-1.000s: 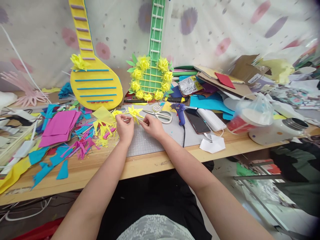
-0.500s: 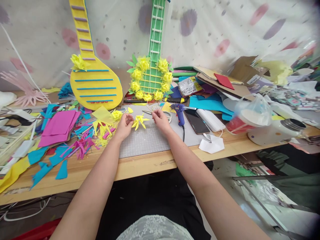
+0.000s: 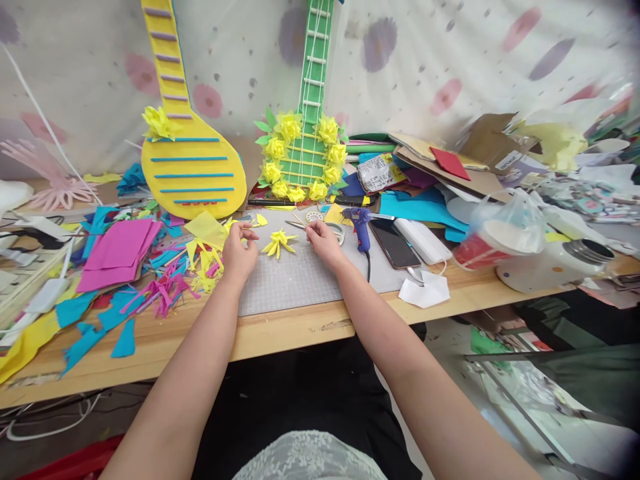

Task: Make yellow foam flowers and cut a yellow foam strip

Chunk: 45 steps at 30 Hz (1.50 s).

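My left hand point(image 3: 241, 252) is a little left of a yellow paper flower point(image 3: 279, 245), its fingers curved and apart with nothing between them. The flower rests on the grey cutting mat point(image 3: 285, 283), its narrow petals spread out. On the flower's other side, my right hand point(image 3: 323, 241) pinches a thin pale stick point(image 3: 298, 217) that points up and to the left. Scissors point(image 3: 341, 232) lie behind the right hand and are partly hidden by it. Behind my left hand, another yellow flower is mostly covered.
A blue glue gun point(image 3: 361, 229) and a phone point(image 3: 395, 244) lie right of my hands. Paper scraps and magenta sheets point(image 3: 120, 253) cover the left side. Behind stand a yellow paper instrument point(image 3: 195, 183) and a green one point(image 3: 303, 160) ringed with yellow flowers.
My left hand has let go of the yellow flower and drawn back to the left, its fingers opening. The flower now sits by itself on the mat. My right hand has hardly moved.
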Motion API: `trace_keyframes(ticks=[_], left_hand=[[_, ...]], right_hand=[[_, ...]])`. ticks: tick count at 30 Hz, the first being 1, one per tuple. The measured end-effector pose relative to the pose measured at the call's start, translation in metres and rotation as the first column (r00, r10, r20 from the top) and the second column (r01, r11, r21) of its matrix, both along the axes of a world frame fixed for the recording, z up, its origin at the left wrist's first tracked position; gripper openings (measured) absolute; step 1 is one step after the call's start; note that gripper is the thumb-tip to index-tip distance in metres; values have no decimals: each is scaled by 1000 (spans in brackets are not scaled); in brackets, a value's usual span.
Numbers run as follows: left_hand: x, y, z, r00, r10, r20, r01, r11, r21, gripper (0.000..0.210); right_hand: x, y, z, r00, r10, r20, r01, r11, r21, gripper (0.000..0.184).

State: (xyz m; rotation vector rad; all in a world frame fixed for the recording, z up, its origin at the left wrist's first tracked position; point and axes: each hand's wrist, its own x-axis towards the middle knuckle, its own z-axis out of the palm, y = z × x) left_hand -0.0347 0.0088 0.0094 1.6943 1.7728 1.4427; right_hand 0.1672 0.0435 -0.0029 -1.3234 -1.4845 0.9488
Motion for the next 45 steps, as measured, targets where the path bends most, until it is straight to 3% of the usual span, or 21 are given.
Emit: trace_keyframes(ticks=[4, 6, 9, 18, 23, 27, 36, 45], left_hand=[[6, -10, 10, 967, -182, -179, 147, 970, -193, 38], [9, -12, 10, 933, -226, -282, 149, 952, -269, 51], [15, -11, 7, 907, -193, -374, 93, 959, -268, 54], [24, -12, 4, 952, -157, -263, 88, 963, -254, 45], [26, -7, -1, 947, -110, -300, 34, 968, -247, 43], [31, -3, -5, 951, -72, -301, 8, 978, -210, 41], [33, 0, -9, 986, -22, -164, 5, 995, -102, 36], [33, -3, -7, 992, -68, -111, 63, 997, -55, 39]], right_hand=[[1, -8, 10, 999, 19, 40, -20, 999, 38, 16], [-1, -13, 14, 998, 17, 57, -21, 998, 67, 18], [-11, -21, 15, 997, 29, 70, -35, 996, 85, 25], [-34, -25, -1, 958, -16, 286, -5, 997, 73, 19], [-36, -29, 8, 889, -6, 458, -13, 999, 37, 20], [-41, -34, 17, 814, -54, 578, 73, 997, -9, 26], [-39, -29, 13, 770, -99, 630, 112, 994, 19, 23], [-36, -29, 13, 815, -65, 575, 23, 996, 81, 26]])
